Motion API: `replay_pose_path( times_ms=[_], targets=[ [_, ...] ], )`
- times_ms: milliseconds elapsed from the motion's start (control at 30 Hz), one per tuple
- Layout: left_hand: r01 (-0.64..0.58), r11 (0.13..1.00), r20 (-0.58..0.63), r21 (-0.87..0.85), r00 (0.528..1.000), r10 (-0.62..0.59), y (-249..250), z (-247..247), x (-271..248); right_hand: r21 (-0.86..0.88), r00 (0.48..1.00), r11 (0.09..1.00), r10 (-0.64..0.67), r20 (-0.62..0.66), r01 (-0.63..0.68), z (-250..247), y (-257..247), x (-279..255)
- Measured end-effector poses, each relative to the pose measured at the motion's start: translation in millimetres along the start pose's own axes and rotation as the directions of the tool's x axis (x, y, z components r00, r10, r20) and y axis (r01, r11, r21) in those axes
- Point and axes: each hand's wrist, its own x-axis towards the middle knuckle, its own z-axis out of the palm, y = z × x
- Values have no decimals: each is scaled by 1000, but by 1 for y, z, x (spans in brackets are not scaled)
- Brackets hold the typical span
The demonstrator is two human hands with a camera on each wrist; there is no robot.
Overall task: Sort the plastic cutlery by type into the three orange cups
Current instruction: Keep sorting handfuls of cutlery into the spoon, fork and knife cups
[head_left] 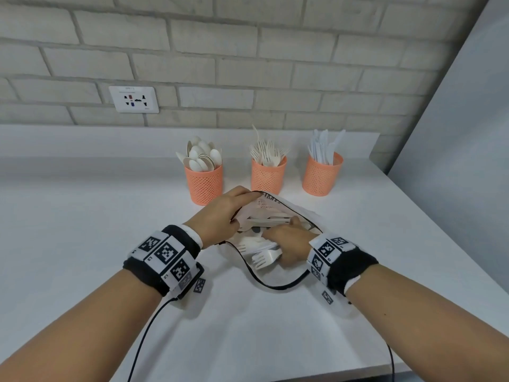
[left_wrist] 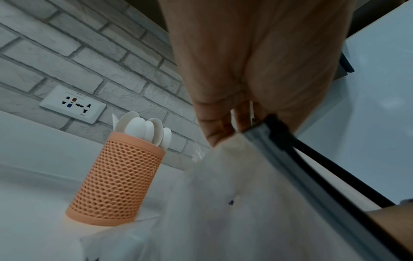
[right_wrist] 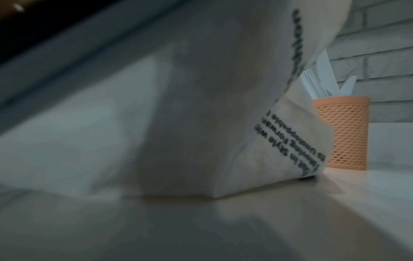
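Forks [head_left: 266, 257] bunch under the right hand [head_left: 289, 244] inside the bag [head_left: 281, 274] on the bench; its grip is curled round them. Left hand [head_left: 217, 216] pinches the rim open. Grabbing mixed pieces risks missorting among the cups [head_left: 268, 175].

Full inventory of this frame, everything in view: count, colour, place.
Cups: three, orange mesh, in a row at the counter's back.
Spoons: many, white, left cup.
Forks: many, white, middle cup.
Knives: many, white, right cup.
Bag: one, white with black rim, open on the counter, loose cutlery inside.
Wall socket: one, white, brick wall.
Counter: one, white.
Left hand: holds the bag's rim.
Right hand: inside the bag, gripping forks.
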Motion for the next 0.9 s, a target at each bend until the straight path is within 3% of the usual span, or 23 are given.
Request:
replay_pose_path(
  times_ms=[200,367,533,633,700,833,900],
  targets=[
    [-32,999,-7,-16,999,32,-14,-11,-3,326,996,945,41,-78,-13,-10,17,-8],
    [48,995,-41,-82,998,-52,-18,-16,-5,549,991,834,30,-129,46,-17,20,-17],
    [178,955,-15,-236,982,-186,-10,-16,-3,566,951,803,-4,-309,187,-25,8,-27],
    [246,944,11,-219,968,-250,-8,-20,4,499,911,839,11,-411,215,-33,11,-30],
    [254,949,26,-186,967,-254,-8,-24,8,530,887,817,50,-459,228,-35,17,-35],
    [232,972,167,-48,961,-221,-1,-24,12,693,904,672,79,-420,263,-37,16,-45],
    [251,968,315,4,918,-240,7,-18,13,773,931,585,78,-356,247,-42,10,-49]
  ],
)
